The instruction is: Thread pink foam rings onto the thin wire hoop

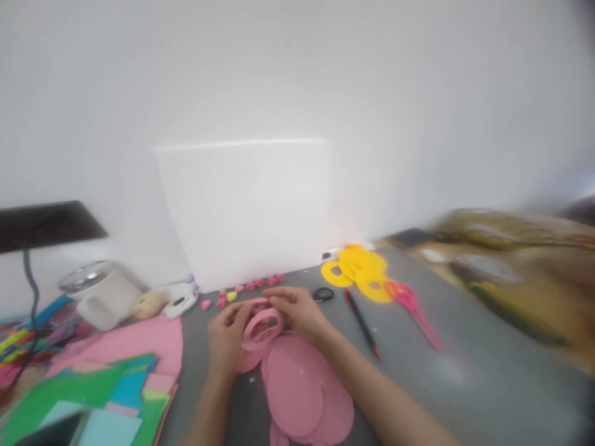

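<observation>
Between both hands are pink paper rings [263,339], one in front of another. My left hand [227,337] is closed on their left edge. At the upper right, the curled fingers of my right hand [300,310] pinch the rim. Below the hands lies a pile of pink paper ovals [295,387] on the grey table. Another pink piece [251,360] shows under the rings, beside my left palm. Blur hides how many rings are held.
Small heart-shaped pieces [251,285] line the back, before a white board [251,210]. Rightward lie black-handled scissors [324,294], a pen [362,325], yellow paper rings [360,269] and pink scissors [413,310]. Leftward are coloured sheets [69,396], a white mug [105,297] and a white gadget [180,302].
</observation>
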The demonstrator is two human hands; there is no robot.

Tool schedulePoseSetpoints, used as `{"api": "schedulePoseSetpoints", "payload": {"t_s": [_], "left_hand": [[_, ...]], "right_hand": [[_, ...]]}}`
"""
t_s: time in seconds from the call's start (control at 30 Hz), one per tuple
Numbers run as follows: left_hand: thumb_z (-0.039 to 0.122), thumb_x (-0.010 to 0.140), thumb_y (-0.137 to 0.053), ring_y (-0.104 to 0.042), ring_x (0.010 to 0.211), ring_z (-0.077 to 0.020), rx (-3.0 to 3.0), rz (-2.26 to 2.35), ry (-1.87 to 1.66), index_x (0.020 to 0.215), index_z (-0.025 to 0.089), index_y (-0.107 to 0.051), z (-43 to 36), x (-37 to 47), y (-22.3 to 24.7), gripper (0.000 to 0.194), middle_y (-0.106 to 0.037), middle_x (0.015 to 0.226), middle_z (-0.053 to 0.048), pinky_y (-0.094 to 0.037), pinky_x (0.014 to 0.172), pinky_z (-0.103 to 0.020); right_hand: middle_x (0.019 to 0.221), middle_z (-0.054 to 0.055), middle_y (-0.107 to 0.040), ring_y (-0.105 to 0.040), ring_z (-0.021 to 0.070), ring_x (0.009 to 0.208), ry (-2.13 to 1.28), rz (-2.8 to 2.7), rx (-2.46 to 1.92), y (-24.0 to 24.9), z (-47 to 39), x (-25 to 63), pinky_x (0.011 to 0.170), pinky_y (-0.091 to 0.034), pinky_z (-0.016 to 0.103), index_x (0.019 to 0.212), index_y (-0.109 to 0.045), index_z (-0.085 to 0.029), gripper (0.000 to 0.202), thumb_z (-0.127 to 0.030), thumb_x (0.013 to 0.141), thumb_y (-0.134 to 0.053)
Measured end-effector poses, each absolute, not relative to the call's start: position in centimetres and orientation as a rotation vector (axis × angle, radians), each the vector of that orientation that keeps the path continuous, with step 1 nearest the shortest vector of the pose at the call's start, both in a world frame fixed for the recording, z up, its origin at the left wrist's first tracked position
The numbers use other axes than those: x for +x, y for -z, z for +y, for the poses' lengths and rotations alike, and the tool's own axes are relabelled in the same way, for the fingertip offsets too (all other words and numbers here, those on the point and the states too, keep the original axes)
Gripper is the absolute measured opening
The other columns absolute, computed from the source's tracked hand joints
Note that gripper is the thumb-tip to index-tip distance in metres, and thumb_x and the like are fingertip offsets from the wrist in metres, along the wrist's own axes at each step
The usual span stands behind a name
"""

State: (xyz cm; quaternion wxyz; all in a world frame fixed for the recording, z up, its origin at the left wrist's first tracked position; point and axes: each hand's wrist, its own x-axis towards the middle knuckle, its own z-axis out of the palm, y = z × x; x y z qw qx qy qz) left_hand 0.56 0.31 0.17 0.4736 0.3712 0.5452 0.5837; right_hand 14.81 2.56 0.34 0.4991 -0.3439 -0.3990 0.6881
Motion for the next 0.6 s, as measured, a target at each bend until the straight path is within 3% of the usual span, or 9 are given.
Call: {"api": "schedulePoseSetpoints", "payload": {"t_s": [0.4,0.6], "left_hand": [[0.041,0.065,-0.068,-0.063,0.053,-0.0172,1.015,1.388,-1.36,0.075,0.013,-0.07,0.59,1.02,0.13,0.03,-0.071,0.065,-0.005,-0.051,0.051,-0.024],[0.043,0.065,-0.068,-0.066,0.066,-0.0206,1.072,1.395,-1.333,0.078,0.013,-0.071,0.23,1.1,-0.03,0.033,-0.073,0.075,-0.007,-0.052,0.057,-0.025]], "right_hand": [[0.071,0.008,-0.072,-0.068,0.0244,0.07,-1.374,-1.043,-1.046,0.2,2.72,14.6,0.064,-0.052,0.032,0.078,-0.068,-0.013,0.027,-0.031,0.058,-0.072],[0.072,0.009,-0.072,-0.068,0.0247,0.071,-1.253,-1.066,-1.097,-0.02,2.1,14.55,0.066,-0.053,0.032,0.076,-0.064,-0.014,0.022,-0.03,0.062,-0.069]]}}
